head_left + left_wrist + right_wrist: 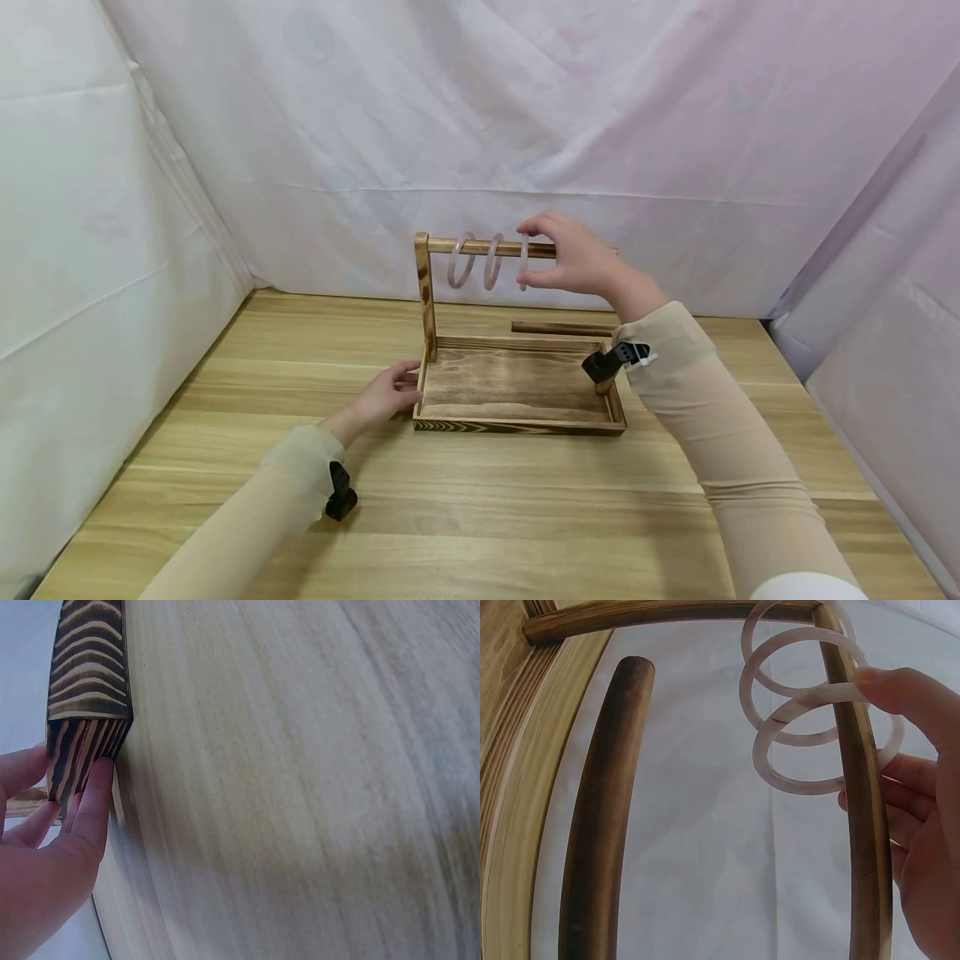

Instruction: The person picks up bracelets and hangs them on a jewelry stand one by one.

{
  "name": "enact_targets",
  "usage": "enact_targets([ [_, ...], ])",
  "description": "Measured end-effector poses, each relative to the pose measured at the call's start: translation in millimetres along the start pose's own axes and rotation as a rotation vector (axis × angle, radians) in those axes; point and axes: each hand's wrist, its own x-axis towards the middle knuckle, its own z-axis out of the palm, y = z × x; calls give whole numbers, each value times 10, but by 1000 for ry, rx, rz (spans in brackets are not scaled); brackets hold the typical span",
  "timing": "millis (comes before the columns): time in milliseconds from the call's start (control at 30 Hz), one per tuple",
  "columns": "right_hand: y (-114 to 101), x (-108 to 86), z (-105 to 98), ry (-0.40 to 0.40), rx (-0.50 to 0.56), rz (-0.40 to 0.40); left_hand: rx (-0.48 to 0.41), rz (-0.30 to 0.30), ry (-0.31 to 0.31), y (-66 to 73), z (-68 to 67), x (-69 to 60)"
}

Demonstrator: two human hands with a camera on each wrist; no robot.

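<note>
A brown wooden rack stands on the table, with a shallow tray base (517, 383) and a horizontal bar (442, 245) above it. Round the bar hang two pale translucent bangles, the left bangle (452, 271) and the middle bangle (489, 273). A third bangle (763, 754) also encircles the bar, to their right. My right hand (573, 254) pinches it between thumb and fingers. At the tray's left end, my left hand (382, 396) rests its fairly straight fingers against the outer wall (86, 750). My right forearm partly hides the rack's right post.
A second, lower wooden rod (562, 328) with a free left end lies behind the tray in the head view. White cloth (337, 125) hangs behind and at both sides of the wooden table (480, 517). Each wrist carries a small black camera (341, 492).
</note>
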Motion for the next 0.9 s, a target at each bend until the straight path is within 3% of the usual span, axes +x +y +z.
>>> enact_targets([
  [733, 14, 3, 11, -19, -43, -4, 2, 14, -9, 21, 24, -10],
  [900, 8, -8, 0, -49, -15, 52, 9, 14, 2, 17, 20, -2],
])
